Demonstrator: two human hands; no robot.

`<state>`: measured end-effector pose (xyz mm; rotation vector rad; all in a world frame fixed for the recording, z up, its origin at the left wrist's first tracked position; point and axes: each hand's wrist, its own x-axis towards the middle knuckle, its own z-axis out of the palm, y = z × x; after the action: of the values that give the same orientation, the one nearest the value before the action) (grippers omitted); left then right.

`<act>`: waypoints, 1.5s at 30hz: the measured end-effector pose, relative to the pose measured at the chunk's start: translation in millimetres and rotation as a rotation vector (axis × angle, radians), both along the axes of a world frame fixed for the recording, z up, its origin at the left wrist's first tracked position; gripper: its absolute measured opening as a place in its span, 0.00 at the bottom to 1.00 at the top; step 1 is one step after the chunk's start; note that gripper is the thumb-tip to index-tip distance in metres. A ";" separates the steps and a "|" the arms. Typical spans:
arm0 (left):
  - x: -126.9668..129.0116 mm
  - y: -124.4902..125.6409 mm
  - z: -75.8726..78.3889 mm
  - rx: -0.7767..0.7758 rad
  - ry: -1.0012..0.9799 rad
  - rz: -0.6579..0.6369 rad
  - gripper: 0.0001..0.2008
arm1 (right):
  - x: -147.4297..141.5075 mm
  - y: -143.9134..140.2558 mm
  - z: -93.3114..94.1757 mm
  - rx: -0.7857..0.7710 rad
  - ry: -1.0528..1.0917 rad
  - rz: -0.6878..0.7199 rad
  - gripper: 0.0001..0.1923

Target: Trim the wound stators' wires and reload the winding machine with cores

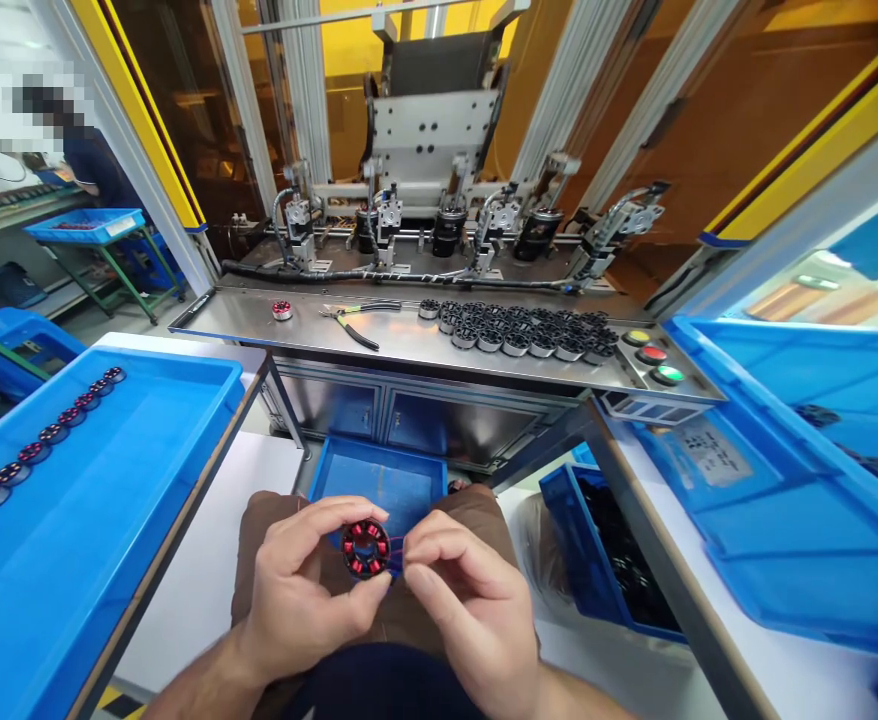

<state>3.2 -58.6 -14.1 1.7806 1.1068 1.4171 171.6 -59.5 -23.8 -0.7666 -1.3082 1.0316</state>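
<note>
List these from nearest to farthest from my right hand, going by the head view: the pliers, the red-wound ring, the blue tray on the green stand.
Measured from the right hand:
1. Red-wound ring, just beside it, in the left hand.
2. Pliers, ahead on the steel bench.
3. Blue tray, far left, near another person.

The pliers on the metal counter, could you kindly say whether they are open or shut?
Open: the pliers lie with their two handles spread apart.
</note>
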 end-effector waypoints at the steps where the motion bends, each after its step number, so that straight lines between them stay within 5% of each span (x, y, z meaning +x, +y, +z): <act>1: 0.2 -0.4 1.3 -0.034 -0.042 -0.019 0.26 | 1.2 0.7 -1.1 0.029 -0.016 0.006 0.04; 7: 2.5 -2.0 8.2 -0.138 -0.176 -0.087 0.26 | 3.7 9.4 -5.2 0.198 -0.075 0.017 0.12; 22: 7.2 -3.2 9.3 -0.038 -0.083 0.011 0.26 | 2.2 -2.3 2.1 0.319 -0.094 0.004 0.15; 29: 8.2 -2.5 21.9 -0.379 -0.379 -0.144 0.19 | 26.7 27.9 11.3 0.357 -0.155 0.158 0.17; 36: 9.8 -1.1 12.7 -0.589 -0.464 -0.273 0.17 | 24.6 50.4 26.2 0.459 -0.178 0.453 0.19; 41: 12.6 0.0 11.1 -0.629 -0.427 -0.303 0.17 | 21.0 50.2 25.9 0.472 -0.161 0.449 0.10; 45: 13.4 2.2 12.4 -0.682 -0.471 -0.316 0.17 | 23.9 44.0 24.2 0.518 -0.195 0.318 0.07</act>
<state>16.7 -56.3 -1.8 1.0124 0.8609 1.0181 195.5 -15.6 0.4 -0.2727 -1.8119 0.8165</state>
